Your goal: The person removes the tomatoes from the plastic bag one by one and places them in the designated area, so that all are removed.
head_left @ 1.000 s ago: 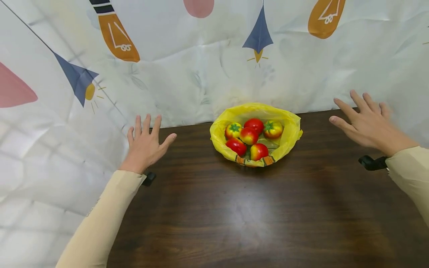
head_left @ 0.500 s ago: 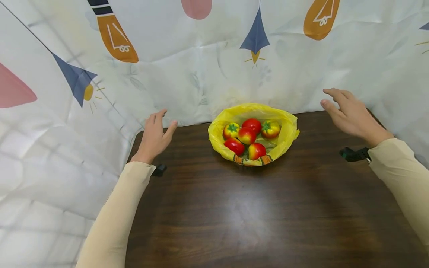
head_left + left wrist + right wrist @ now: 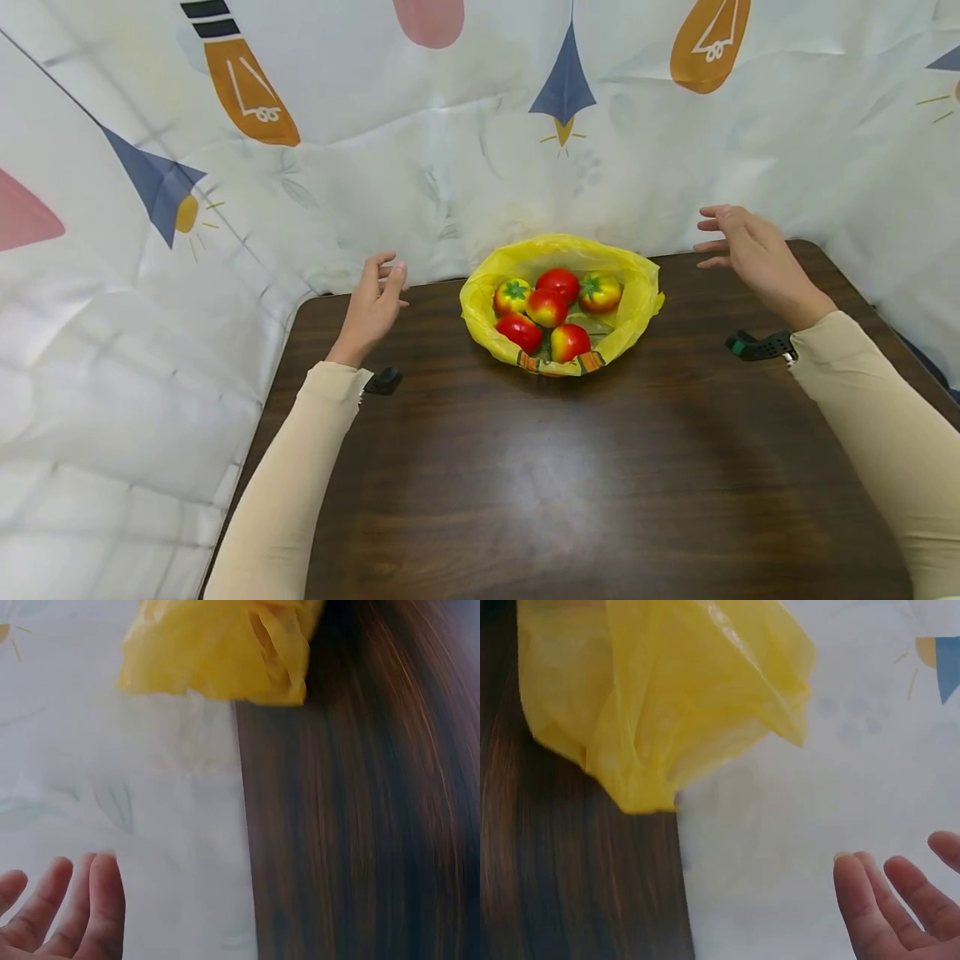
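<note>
A yellow plastic bag point(image 3: 636, 327) stands near the back of the table with its mouth spread wide. Inside it lie several red and yellow tomatoes point(image 3: 547, 307), two of them showing green star-shaped tops. To the left of the bag, my left hand point(image 3: 372, 307) hangs in the air with relaxed, slightly bent fingers and touches nothing. My right hand point(image 3: 761, 258) is raised on the other side, its fingers loosely bent and holding nothing. Both wrist views show the bag's outer side apart from the fingertips.
The dark wooden table point(image 3: 555, 500) reaches back to a white printed curtain point(image 3: 360, 167), which also hangs along the left side. Black wrist devices sit on both wrists, the left one point(image 3: 384, 382) and the right one point(image 3: 759, 345).
Both hands have moved inward toward the bag from either side. Their spread fingers have turned and bent loosely. The bag and tomatoes have stayed in place on the table.
</note>
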A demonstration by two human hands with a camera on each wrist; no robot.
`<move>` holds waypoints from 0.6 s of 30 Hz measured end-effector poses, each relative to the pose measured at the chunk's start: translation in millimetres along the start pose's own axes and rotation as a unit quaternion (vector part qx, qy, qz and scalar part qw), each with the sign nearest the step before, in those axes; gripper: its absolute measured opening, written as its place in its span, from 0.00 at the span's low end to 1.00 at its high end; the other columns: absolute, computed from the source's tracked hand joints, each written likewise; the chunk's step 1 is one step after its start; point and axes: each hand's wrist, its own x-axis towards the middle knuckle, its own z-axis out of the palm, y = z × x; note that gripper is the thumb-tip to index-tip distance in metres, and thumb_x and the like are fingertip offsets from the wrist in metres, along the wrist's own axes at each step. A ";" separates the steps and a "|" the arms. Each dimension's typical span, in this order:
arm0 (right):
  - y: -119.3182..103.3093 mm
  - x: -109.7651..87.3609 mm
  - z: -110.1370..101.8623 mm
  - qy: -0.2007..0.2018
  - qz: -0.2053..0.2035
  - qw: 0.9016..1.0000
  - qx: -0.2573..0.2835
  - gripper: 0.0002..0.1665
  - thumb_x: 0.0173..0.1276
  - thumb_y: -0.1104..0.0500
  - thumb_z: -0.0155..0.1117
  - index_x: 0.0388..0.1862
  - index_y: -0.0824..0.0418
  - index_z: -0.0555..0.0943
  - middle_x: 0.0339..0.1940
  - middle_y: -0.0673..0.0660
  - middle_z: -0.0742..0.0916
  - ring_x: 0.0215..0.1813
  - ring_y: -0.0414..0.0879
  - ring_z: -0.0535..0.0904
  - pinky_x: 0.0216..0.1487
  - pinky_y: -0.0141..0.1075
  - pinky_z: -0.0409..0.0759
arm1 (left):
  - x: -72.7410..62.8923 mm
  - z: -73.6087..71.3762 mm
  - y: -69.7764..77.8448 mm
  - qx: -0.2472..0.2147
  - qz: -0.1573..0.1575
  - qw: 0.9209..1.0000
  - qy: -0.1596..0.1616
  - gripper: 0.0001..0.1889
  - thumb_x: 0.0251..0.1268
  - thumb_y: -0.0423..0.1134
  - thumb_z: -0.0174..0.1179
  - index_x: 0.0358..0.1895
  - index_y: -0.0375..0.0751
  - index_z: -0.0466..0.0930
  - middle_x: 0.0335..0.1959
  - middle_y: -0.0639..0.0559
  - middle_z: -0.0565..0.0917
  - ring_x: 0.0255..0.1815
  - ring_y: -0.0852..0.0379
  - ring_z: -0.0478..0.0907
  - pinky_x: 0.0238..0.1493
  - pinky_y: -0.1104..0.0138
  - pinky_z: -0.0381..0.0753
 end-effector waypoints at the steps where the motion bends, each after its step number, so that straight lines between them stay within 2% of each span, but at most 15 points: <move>1: 1.6 0.3 1.3 -0.003 0.001 1.000 0.017 0.39 0.84 0.35 0.34 0.83 0.54 0.59 0.77 0.63 0.69 0.57 0.35 0.79 0.49 0.20 0.82 | 1.0 2.4 0.2 -0.015 -0.006 1.000 -0.004 0.37 0.80 0.65 0.39 0.81 0.47 0.53 0.73 0.37 0.70 0.67 0.36 0.77 0.61 0.48 0.83; 6: 6.5 2.5 9.5 -0.001 0.019 0.995 0.101 0.38 0.82 0.35 0.42 0.80 0.56 0.62 0.67 0.48 0.74 0.58 0.39 0.80 0.52 0.26 0.85 | 6.8 13.9 -0.8 -0.088 -0.040 0.995 -0.029 0.36 0.81 0.65 0.38 0.80 0.46 0.53 0.71 0.36 0.70 0.66 0.37 0.76 0.61 0.52 0.85; 9: 8.1 4.1 16.6 -0.004 0.033 0.987 0.158 0.36 0.80 0.38 0.50 0.78 0.56 0.65 0.63 0.46 0.75 0.58 0.41 0.81 0.52 0.26 0.85 | 8.7 20.1 -2.3 -0.119 -0.063 0.990 -0.045 0.36 0.80 0.65 0.38 0.78 0.44 0.54 0.71 0.36 0.68 0.63 0.42 0.77 0.59 0.58 0.86; 11: 8.6 5.0 21.6 -0.010 0.040 0.984 0.175 0.35 0.80 0.40 0.52 0.78 0.56 0.65 0.63 0.46 0.76 0.59 0.41 0.81 0.52 0.27 0.85 | 9.9 24.8 -4.4 -0.142 -0.081 0.985 -0.052 0.35 0.80 0.65 0.39 0.77 0.44 0.56 0.71 0.37 0.68 0.61 0.47 0.78 0.59 0.60 0.86; 13: 9.8 6.1 26.2 -0.016 0.047 0.982 0.181 0.36 0.80 0.41 0.54 0.78 0.56 0.65 0.63 0.46 0.76 0.59 0.41 0.80 0.53 0.28 0.85 | 10.5 29.3 -6.2 -0.163 -0.095 0.980 -0.059 0.34 0.81 0.64 0.40 0.75 0.44 0.58 0.70 0.38 0.68 0.59 0.50 0.78 0.60 0.61 0.86; 18: 15.6 9.5 36.2 -0.021 0.066 0.987 0.147 0.37 0.78 0.41 0.57 0.79 0.54 0.64 0.65 0.43 0.76 0.57 0.37 0.81 0.54 0.28 0.85 | 10.6 39.4 -8.9 -0.204 -0.118 0.969 -0.078 0.32 0.81 0.61 0.45 0.76 0.46 0.58 0.72 0.38 0.67 0.65 0.43 0.77 0.65 0.56 0.84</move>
